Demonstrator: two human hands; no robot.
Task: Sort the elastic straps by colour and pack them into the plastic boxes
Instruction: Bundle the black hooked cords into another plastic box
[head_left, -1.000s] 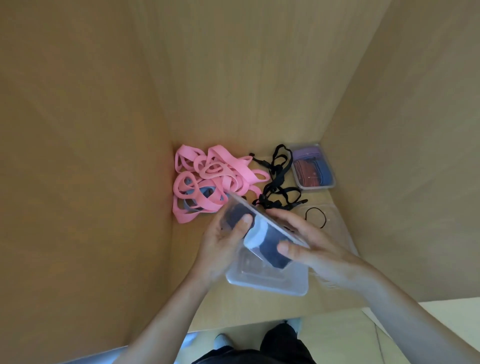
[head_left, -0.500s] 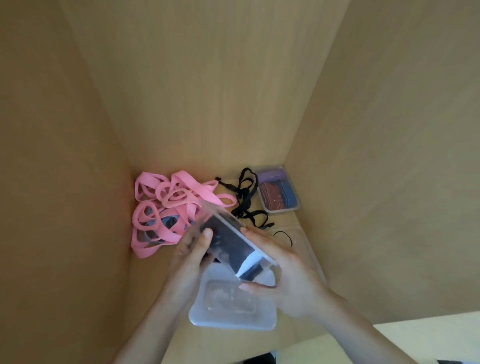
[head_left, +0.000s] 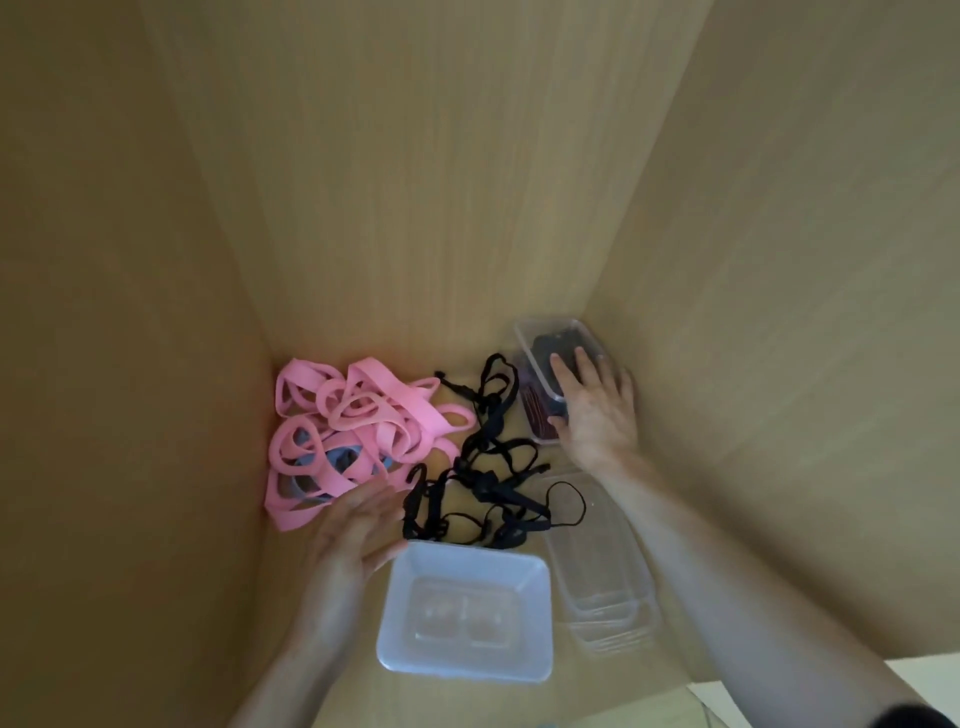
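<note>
Pink straps (head_left: 358, 431) heaped back-left. Your left hand (head_left: 358, 530), fingers straight and loose, sits just beside them at the far-left corner of the empty box (head_left: 396, 613). Black straps (head_left: 488, 467) tangled mid-floor. Your right hand (head_left: 592, 410) lies flat, fingers straight, on the filled box (head_left: 550, 335), back-right corner.

One head cam, wide-angle, sits above and behind both hands, pitched forward-down. Close range: left hand (head_left: 353, 540) and right hand (head_left: 597, 410) fill lower centre; back wall (head_left: 441, 208) rises just beyond the right fingertips (head_left: 579, 356). Frame edges probably lens-warped.
</note>
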